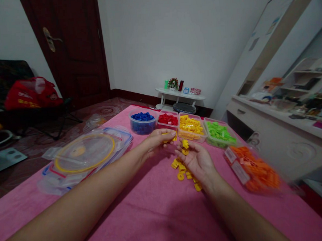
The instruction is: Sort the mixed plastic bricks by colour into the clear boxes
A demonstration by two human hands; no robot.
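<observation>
My left hand is closed, thumb on top, on yellow building blocks partly hidden by the fingers. Just to its right, my right hand is turned partly palm up, with a small yellow block held at its curled fingers and another yellow piece just below. The two hands are close together but apart. Loose yellow blocks, some round, lie on the pink cloth beneath and beside my right hand. Beyond the hands stands a clear box of yellow blocks.
A round tub of blue blocks, a box of red blocks and a box of green blocks line the far edge. A bag of orange blocks lies right. Stacked clear lids lie left, near my left forearm.
</observation>
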